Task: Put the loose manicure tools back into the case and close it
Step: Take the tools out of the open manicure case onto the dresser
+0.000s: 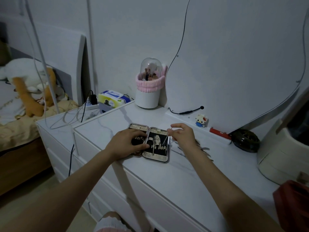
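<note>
A metal manicure case (155, 158) lies open flat on the white dresser top (175, 174). Its right half has a black lining with a few tools strapped in. My left hand (127, 144) rests palm down on the left half and hides most of it. At the case's right edge, my right hand (183, 135) pinches a thin metal tool (165, 139), which slants down into the right half. Several loose tools (203, 150) lie on the dresser just right of my right wrist, partly hidden by it.
A pink-banded brush holder (148, 87) stands at the back, next to a curvy mirror (234, 64). A small block figure (201, 120), a red item (219, 132) and a dark round hairbrush (245, 140) sit to the right. A tissue pack (112, 97) and cables lie back left.
</note>
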